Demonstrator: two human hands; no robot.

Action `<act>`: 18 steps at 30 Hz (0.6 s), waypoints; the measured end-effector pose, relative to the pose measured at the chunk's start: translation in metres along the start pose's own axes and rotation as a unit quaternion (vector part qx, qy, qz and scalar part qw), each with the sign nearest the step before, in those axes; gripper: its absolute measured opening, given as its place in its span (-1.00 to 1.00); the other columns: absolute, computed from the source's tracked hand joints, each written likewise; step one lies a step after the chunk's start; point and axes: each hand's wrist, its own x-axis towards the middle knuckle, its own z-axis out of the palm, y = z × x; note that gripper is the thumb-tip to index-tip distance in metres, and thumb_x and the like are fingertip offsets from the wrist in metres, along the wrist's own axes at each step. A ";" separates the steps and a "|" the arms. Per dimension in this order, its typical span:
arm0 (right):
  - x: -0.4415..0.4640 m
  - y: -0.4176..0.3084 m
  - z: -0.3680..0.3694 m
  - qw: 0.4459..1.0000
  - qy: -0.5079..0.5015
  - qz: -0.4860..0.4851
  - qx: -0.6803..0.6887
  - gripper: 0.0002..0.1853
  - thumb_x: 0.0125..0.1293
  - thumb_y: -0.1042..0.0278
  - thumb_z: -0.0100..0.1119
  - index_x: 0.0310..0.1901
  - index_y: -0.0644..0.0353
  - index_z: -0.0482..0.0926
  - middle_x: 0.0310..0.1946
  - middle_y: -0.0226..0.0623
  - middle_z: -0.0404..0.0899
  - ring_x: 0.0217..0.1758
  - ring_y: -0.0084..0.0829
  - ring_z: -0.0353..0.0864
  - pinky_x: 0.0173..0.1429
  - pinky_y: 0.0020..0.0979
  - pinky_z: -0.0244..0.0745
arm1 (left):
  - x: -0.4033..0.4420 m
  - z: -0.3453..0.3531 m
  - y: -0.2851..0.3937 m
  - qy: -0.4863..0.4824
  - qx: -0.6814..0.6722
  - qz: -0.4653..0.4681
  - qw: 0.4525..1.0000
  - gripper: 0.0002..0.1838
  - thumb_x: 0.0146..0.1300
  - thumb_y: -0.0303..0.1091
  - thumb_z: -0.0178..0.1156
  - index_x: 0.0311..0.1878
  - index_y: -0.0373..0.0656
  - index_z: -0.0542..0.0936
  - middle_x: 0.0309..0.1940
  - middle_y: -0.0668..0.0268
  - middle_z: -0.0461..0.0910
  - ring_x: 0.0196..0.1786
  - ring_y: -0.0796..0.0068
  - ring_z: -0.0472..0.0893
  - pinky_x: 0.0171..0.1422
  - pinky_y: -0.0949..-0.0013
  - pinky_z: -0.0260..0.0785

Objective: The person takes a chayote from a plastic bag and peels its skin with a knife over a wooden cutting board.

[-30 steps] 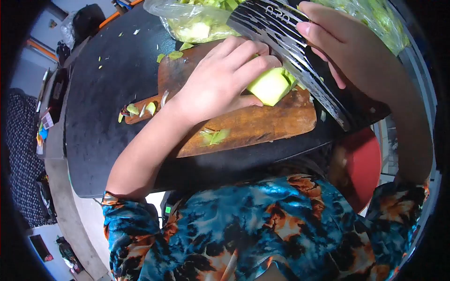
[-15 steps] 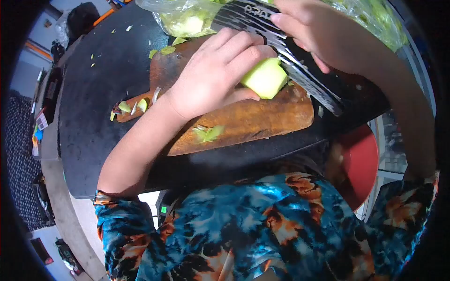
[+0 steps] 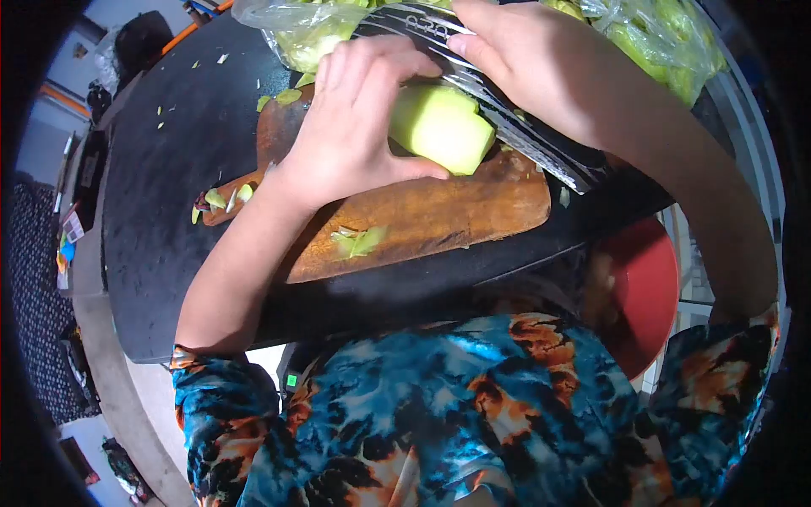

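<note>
A peeled, pale green vegetable (image 3: pixel 448 131) with a flat-cut end rests on the wooden cutting board (image 3: pixel 405 220). My left hand (image 3: pixel 355 118) is closed around it, thumb along its near side and fingers curled over the far side. My right hand (image 3: pixel 549 76) grips a broad black knife (image 3: pixel 515 127) with pale streaks and lettering. The blade lies slantwise just right of the vegetable; whether it touches it I cannot tell. The handle is hidden. Thin green peelings (image 3: pixel 359 242) lie on the board's near part.
Clear plastic bags with pale green pieces stand behind my hands, one at the far left (image 3: pixel 308 42) and one at the far right (image 3: pixel 663 46). A red basin (image 3: pixel 646 291) sits below the black table's (image 3: pixel 160 253) right edge. More peelings lie on the board's handle (image 3: pixel 232 198).
Both hands have shifted left, with the vegetable and the knife. My left fingers have lifted and spread back from the cut end, so more of the vegetable shows.
</note>
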 end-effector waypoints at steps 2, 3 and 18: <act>0.010 0.011 0.011 0.998 -0.043 0.046 -0.017 -0.75 0.44 0.26 -0.03 -0.24 0.33 0.42 -0.64 -0.03 0.46 -0.58 -0.11 0.53 -0.43 -0.18 0.43 | -0.003 0.000 0.003 -0.057 -0.003 0.005 0.998 -0.21 -0.29 -0.06 0.53 0.08 -0.11 0.45 -0.01 0.19 0.44 0.04 0.12 0.42 0.15 0.13 0.21; 0.014 0.011 0.010 0.995 -0.074 0.071 -0.009 -0.75 0.45 0.25 -0.05 -0.22 0.32 0.42 -0.61 -0.03 0.48 -0.54 -0.11 0.55 -0.39 -0.18 0.45 | -0.004 0.002 0.003 -0.056 -0.011 0.002 0.998 -0.21 -0.28 -0.05 0.52 0.08 -0.11 0.45 -0.02 0.19 0.44 0.04 0.12 0.43 0.15 0.13 0.21; 0.044 0.040 0.058 0.970 -0.145 -0.012 0.196 -0.58 0.55 0.10 -0.28 0.09 0.28 0.42 -0.04 0.04 0.51 0.07 -0.09 0.51 0.22 -0.16 0.37 | -0.017 0.005 -0.006 -0.070 0.116 0.023 0.991 -0.18 -0.19 0.24 0.40 0.10 -0.07 0.45 -0.06 0.24 0.38 0.05 0.17 0.37 0.10 0.11 0.11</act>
